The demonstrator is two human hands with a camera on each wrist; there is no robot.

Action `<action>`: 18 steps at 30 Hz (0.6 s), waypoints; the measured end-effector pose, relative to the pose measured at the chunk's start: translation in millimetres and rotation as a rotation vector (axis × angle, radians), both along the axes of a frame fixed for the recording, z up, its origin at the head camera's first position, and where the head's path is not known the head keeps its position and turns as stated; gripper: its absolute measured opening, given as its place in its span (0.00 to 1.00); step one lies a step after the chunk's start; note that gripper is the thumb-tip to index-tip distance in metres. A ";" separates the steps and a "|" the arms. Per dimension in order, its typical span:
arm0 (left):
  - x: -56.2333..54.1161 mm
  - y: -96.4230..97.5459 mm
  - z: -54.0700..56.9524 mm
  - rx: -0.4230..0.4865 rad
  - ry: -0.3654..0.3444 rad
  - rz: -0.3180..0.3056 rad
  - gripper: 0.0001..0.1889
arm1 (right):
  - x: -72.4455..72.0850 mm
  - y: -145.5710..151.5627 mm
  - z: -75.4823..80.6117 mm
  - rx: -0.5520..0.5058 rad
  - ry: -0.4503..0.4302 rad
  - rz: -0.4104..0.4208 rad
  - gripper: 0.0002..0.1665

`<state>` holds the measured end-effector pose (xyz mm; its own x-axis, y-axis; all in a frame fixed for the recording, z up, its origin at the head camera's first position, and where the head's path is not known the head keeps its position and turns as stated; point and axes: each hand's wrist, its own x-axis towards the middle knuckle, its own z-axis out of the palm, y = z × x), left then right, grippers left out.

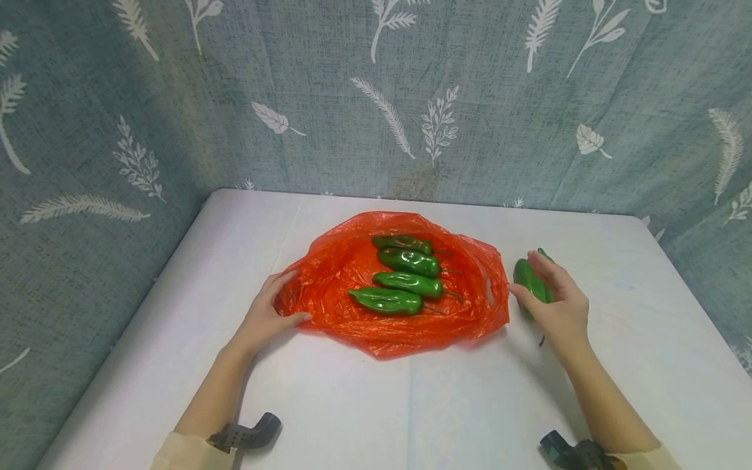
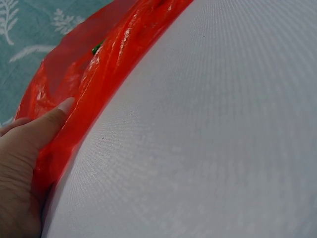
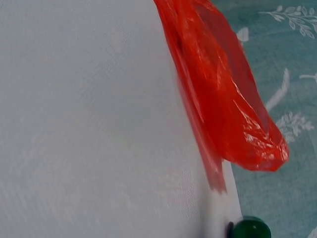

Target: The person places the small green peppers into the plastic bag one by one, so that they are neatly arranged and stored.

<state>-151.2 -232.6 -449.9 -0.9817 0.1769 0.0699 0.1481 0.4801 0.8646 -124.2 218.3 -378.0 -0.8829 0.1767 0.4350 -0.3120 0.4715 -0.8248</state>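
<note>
A red plastic bag (image 1: 346, 261) lies spread on the white table, its mouth facing up. Inside it, several green peppers (image 1: 408, 284) lie side by side, stems toward the right. My left hand (image 1: 271, 307) grips the bag's left end; in the left wrist view its thumb (image 2: 59, 111) lies along the bag's red side (image 2: 124, 49). At the bag's right edge is my right hand (image 1: 555, 297), fingers loosely bent and holding nothing, thumb tip close to the plastic. Partly hidden behind that hand are green peppers (image 1: 527, 277) on the table.
The white table (image 1: 364, 405) ends at the back against a teal leaf-patterned cloth (image 1: 329, 98), which also hangs at both sides. Each wrist wears a dark strap with a small camera (image 1: 267, 427). The right wrist view catches a rounded green pepper end (image 3: 251, 228) at its bottom edge.
</note>
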 end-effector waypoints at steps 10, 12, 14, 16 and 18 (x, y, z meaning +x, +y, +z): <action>-0.4 0.5 0.1 -0.010 0.010 -0.003 0.43 | 3.1 15.0 2.1 -0.022 0.007 -0.084 0.37; -0.3 0.6 0.0 -0.013 0.009 0.000 0.43 | 3.6 18.5 3.7 -0.013 0.006 -0.103 0.37; 0.0 0.5 0.0 -0.011 0.005 0.001 0.43 | 3.9 22.5 5.6 0.000 0.010 -0.123 0.36; 0.3 0.3 0.3 -0.009 0.001 0.003 0.44 | 4.0 26.5 7.5 0.002 0.021 -0.138 0.36; 0.5 0.4 1.0 -0.007 -0.001 0.003 0.44 | 3.9 31.8 7.7 0.007 0.020 -0.162 0.36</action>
